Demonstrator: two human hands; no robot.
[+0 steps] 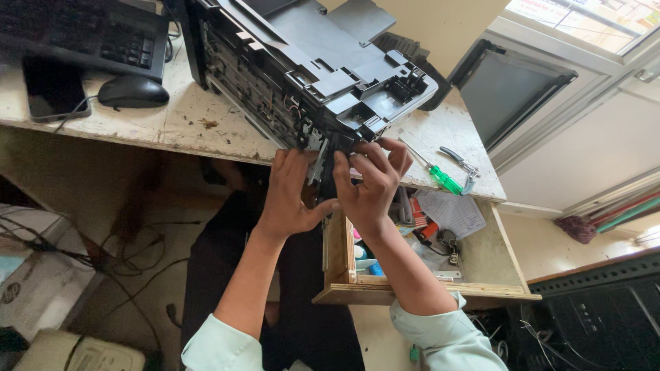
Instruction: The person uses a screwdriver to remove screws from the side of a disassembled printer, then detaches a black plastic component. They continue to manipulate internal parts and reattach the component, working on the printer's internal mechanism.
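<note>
You are tipping the black printer chassis (309, 69) onto its edge at the front of the worktop (185, 124), seemingly to get at its lower corner. Your left hand (289, 196) is bracing that corner from about seven o'clock, fingers pressed flat together; your right hand (368, 182) is curling in from five o'clock, fingers pinching a small part there — what exactly, I cannot tell. A green-handled screwdriver (440, 177) is lying at three o'clock, above the open drawer (481, 261).
</note>
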